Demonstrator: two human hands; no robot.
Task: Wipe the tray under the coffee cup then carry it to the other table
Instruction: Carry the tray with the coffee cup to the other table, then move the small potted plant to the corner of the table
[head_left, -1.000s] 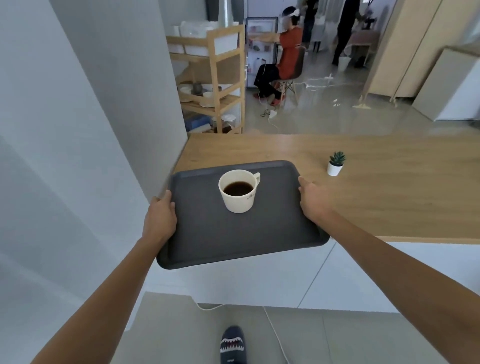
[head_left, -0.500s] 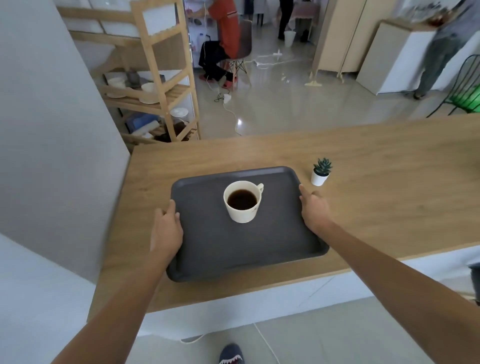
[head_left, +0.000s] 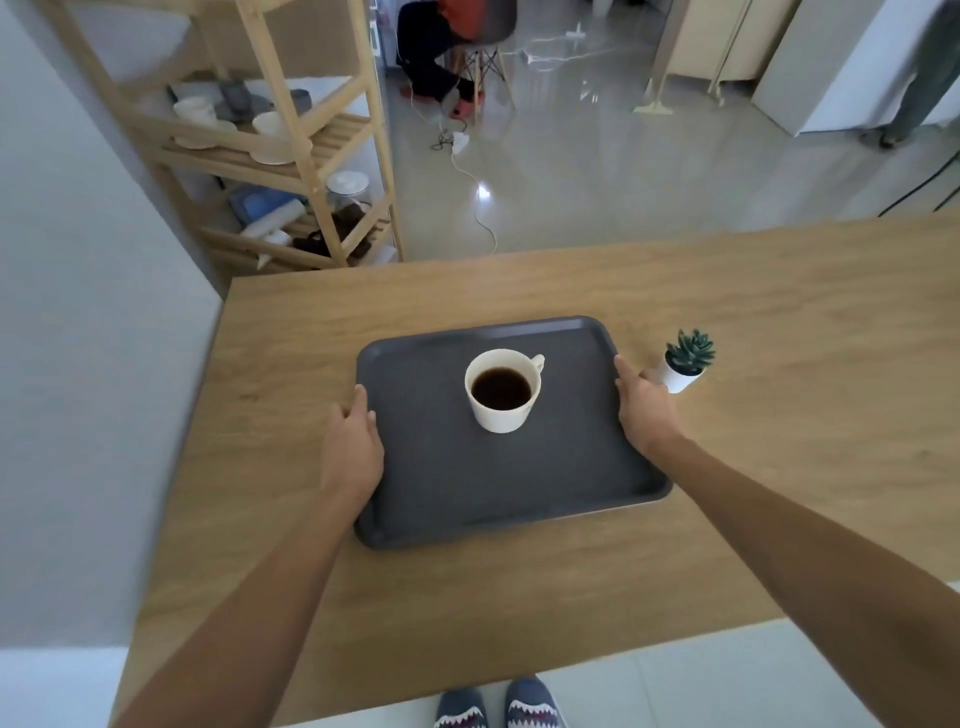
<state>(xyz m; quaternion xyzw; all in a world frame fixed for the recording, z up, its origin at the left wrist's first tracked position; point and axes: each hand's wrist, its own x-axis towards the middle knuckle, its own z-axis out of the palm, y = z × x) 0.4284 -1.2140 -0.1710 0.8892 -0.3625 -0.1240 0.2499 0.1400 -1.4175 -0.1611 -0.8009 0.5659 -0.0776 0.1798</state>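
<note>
Since the earlier frame, my tray (head_left: 498, 483) has travelled from the table's near edge to well inside the wooden table (head_left: 779, 467), and both shoes now show below that edge.

Item 1: tray, dark grey, rectangular, raised rim. It lies over the table top, left of the table's middle; I cannot tell whether it is fully set down or just above the wood.

Item 2: coffee cup (head_left: 503, 389), cream, upright on the tray, toward the tray's far half, handle pointing to the far right. It holds dark coffee, filled to a little below the rim.

Item 3: left hand (head_left: 352, 451), grasping the tray's left rim, thumb lying over the rim on the tray's inner face, the other fingers hidden beneath.

Item 4: right hand (head_left: 644, 402), grasping the tray's right rim near the far corner, thumb along the rim's top.

Item 5: small potted succulent (head_left: 687, 364), green leaves in a white pot, standing on the table just beside the tray's right side; my right hand's knuckles are at the pot, touching or nearly so.

Item 6: wooden shelf unit (head_left: 306, 156), beyond the tray to the far left, off the table. Its middle shelf carries pale bowls and plates; its lower shelf carries a lidded glass jar and dark oddments I cannot identify.
</note>
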